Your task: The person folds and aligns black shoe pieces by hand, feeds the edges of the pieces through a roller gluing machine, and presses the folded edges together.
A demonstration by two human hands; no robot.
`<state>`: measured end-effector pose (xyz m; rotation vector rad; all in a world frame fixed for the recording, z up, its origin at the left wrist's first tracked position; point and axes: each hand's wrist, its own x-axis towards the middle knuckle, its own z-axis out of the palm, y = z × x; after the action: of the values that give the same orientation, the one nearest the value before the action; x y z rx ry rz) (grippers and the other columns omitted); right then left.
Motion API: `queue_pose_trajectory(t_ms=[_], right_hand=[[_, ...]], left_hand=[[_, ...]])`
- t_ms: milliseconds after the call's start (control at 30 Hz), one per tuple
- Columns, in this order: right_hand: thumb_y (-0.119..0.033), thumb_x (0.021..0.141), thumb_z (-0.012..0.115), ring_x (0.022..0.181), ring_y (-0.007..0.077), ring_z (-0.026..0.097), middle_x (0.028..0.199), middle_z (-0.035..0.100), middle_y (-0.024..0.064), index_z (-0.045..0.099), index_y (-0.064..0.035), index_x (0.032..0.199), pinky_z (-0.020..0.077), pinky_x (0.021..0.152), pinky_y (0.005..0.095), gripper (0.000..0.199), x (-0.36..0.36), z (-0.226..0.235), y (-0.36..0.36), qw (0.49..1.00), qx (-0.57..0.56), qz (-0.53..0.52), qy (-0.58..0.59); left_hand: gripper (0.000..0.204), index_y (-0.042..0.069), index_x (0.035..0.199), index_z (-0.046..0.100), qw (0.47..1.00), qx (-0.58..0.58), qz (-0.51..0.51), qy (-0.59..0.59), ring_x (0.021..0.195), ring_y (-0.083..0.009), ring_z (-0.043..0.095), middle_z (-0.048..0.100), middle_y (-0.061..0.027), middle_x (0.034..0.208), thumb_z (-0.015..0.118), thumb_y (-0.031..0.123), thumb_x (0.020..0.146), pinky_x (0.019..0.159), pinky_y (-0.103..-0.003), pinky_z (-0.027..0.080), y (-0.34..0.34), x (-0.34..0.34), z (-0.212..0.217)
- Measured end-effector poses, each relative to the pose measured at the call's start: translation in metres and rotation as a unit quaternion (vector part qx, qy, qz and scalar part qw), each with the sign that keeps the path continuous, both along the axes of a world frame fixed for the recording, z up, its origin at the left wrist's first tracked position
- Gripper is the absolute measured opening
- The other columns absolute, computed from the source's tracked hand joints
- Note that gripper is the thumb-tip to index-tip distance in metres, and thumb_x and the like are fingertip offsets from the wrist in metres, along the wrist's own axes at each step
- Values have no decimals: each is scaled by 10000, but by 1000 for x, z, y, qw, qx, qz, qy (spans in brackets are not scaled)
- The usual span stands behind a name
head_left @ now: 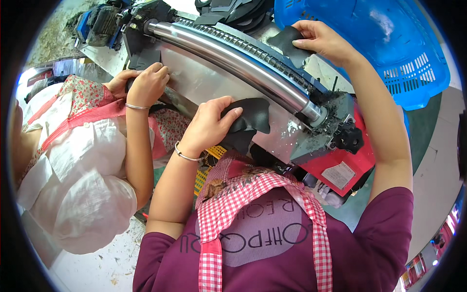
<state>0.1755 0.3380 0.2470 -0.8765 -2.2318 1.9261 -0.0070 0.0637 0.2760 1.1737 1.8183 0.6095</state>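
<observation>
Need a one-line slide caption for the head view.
Left hand holds a black cut piece at the roller machine; right hand grips another black piece beside a blue basket.

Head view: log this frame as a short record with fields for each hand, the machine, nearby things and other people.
left hand: holds a black flat piece against the machine's metal plate
right hand: holds a second black piece beyond the roller, near the blue basket
machine: long shiny steel roller above a red housing, debris at the roller's end
co-worker: on the left in a white top, a hand resting at the plate's edge
</observation>
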Motion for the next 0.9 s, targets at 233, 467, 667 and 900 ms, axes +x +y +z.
queue_pose_trajectory(t_ms=[233,467,667,900], right_hand=[[-348,967,586,739,-6,526,849,608,-104,656,-136,1022,399,643,173,229,-8,17,-13,991,-115,66,7],[-239,912,652,902,149,578,937,643,85,603,21,1129,474,796,306,342,-20,66,-59,953,151,257,53],[-120,826,680,918,382,584,920,619,202,611,-32,1011,460,777,443,216,-32,86,-68,918,234,319,-42],[-141,875,669,867,288,592,867,611,142,593,-14,1009,457,765,388,200,-23,61,-56,930,236,270,83]], left_hand=[[328,-30,746,588,996,-34,-33,78,674,-435,576,541,-266,672,643,260,888,604,-457,442,8,8,12],[321,-25,729,607,984,130,26,123,513,-357,566,514,-237,594,689,248,876,504,-399,423,13,15,20],[264,4,786,631,936,60,115,-328,637,-12,492,584,37,656,632,208,954,539,-236,400,8,13,22],[197,2,1068,660,924,-37,58,-376,749,-25,582,659,14,865,653,146,934,673,-184,476,-11,-1,12]])
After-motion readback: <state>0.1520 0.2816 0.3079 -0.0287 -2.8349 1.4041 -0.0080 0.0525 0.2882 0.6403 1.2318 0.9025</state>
